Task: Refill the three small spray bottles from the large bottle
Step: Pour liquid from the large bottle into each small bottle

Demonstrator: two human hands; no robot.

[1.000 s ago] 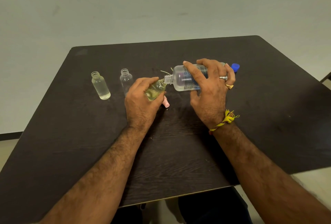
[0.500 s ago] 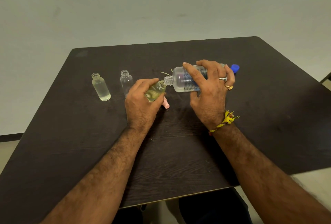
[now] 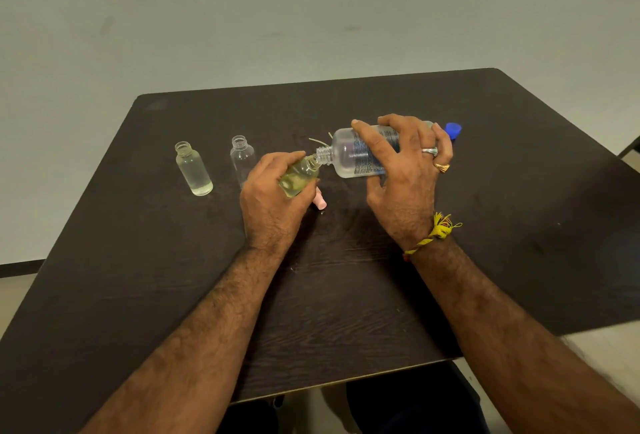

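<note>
the table [image 3: 346, 295] was dark wood-grain laminate with rounded corners. the right hand [image 3: 405, 184] wrapped fingers and thumb round the large bottle [image 3: 360, 156], a clear plastic cylinder with a printed label, its long axis nearly level, threaded neck pointing left. the left hand [image 3: 273, 198] curled tight round a small bottle [image 3: 299, 177] holding pale yellowish liquid, tilted, its mouth up and right, meeting the large neck. two more small clear bottles stood upright and uncapped at left: one [image 3: 194, 170] mostly full, the other [image 3: 242, 161] apparently empty. a blue cap [image 3: 453, 130] lay behind the right hand, a pink cap [image 3: 320, 203] beside the left.
</note>
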